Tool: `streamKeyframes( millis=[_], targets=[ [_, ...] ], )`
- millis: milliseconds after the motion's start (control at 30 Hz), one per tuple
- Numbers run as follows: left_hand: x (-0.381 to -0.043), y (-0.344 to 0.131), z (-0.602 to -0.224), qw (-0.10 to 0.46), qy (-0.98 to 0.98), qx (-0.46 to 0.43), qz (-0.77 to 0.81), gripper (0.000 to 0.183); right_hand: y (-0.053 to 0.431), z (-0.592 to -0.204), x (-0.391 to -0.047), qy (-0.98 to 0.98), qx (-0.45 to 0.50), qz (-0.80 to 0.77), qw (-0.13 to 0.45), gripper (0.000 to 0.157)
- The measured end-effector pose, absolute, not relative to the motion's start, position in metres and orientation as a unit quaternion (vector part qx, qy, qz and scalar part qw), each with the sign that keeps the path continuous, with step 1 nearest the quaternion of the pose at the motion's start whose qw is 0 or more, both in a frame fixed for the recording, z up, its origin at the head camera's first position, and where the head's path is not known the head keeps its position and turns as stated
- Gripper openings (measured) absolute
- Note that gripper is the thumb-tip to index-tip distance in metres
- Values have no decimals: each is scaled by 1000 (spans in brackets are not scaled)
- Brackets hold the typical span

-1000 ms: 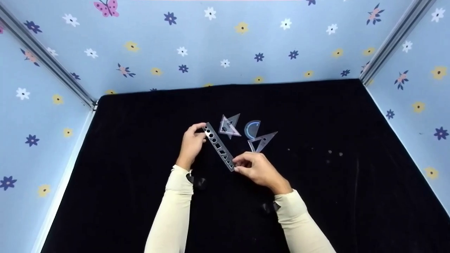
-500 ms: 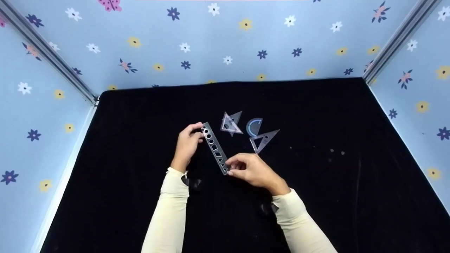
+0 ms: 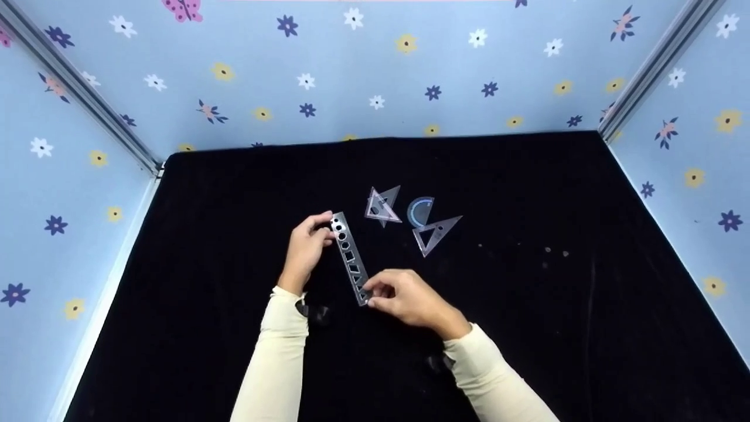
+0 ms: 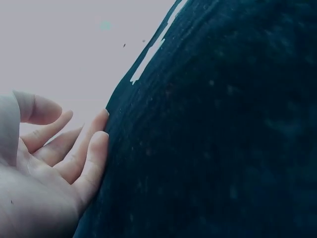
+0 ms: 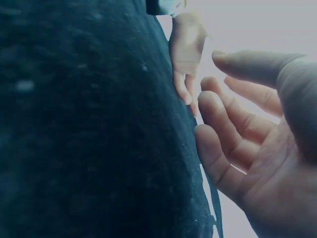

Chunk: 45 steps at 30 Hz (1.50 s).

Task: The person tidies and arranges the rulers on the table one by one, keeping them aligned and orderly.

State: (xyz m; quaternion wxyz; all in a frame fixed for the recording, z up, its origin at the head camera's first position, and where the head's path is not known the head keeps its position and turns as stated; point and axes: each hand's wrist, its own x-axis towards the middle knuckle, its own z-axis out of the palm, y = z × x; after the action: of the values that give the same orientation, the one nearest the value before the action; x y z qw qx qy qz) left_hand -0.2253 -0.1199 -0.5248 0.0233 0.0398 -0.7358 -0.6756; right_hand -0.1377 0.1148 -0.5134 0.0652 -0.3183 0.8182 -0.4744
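Note:
A clear stencil ruler [image 3: 356,258], with round, square and triangular cutouts, is held aslant between both hands in the head view. My left hand [image 3: 303,249] pinches its far end between thumb and fingers. At its near end, my right hand [image 3: 410,299] pinches the ruler's right edge. In the left wrist view the left hand [image 4: 59,173] shows its palm and bent fingers, but the ruler cannot be made out. The right wrist view shows the right hand [image 5: 257,139] with curved fingers, and the left hand [image 5: 188,47] beyond it.
Two overlapping clear set squares [image 3: 375,214] lie on the black cloth [image 3: 246,199] beyond the ruler. Right of them is a protractor [image 3: 426,214] with a blue arc, touching or overlapping another set square [image 3: 446,228]. Flowered walls [image 3: 328,53] enclose the back and sides.
Both hands have carried the ruler leftward and nearer to me, turning it more lengthwise. The right hand has shifted further than the left. The set squares and protractor stay where they were.

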Motion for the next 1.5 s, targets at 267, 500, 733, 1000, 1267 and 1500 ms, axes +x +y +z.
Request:
streamKeyframes(
  millis=[267,500,733,1000,1267,1500],
  targets=[
    [-222,-124,-528,11,-732,42,-680,37,110,-516,-126,821,-310,-478,47,18],
    [-219,-125,-527,5,-736,37,-676,38,100,-515,-118,826,-307,-472,30,14],
    [-217,-136,-525,-8,-751,28,-660,36,89,-520,-112,829,-293,-476,39,12],
    [-219,-147,-523,-38,-760,15,-649,36,80,-522,-108,831,-280,-479,49,11],
    [-224,-153,-519,-55,-776,0,-628,35,71,-523,-109,830,-272,-485,49,9],
    [-224,-155,-522,-58,-793,-6,-606,31,59,-526,-108,826,-277,-489,41,8]
  ],
)
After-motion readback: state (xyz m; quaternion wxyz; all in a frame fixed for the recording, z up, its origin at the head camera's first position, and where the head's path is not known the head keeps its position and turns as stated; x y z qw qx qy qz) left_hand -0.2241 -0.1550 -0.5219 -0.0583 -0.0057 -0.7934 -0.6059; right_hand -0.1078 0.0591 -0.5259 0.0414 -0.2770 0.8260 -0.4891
